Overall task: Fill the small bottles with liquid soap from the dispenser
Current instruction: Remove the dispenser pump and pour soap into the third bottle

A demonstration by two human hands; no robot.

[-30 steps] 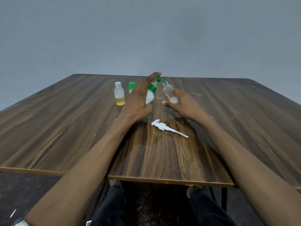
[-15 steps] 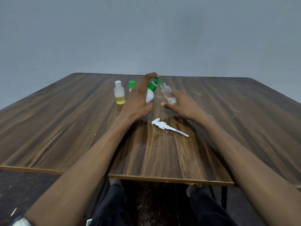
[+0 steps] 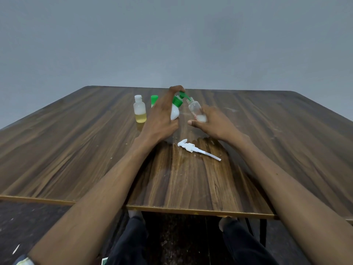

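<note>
We see one wooden table point(image 3: 76, 159), two hands and three small bottles on or above it. Our left hand point(image 3: 162, 119) wraps around the one white dispenser point(image 3: 174, 111), tilted right, with a finger pressing its green pump head point(image 3: 183, 95); the nozzle points at the mouth of a clear small bottle point(image 3: 194, 109). Our right hand point(image 3: 214, 125) holds that bottle near its base, leaning it left toward the nozzle; a little white soap sits at its bottom. One uncapped bottle with yellowish liquid point(image 3: 140, 111) stands upright left of the hand. Just beside it one green-capped bottle point(image 3: 154, 99) is mostly hidden behind our left hand, so we cannot tell its contents. One loose white pump with tube point(image 3: 193, 148) lies flat nearer us.
</note>
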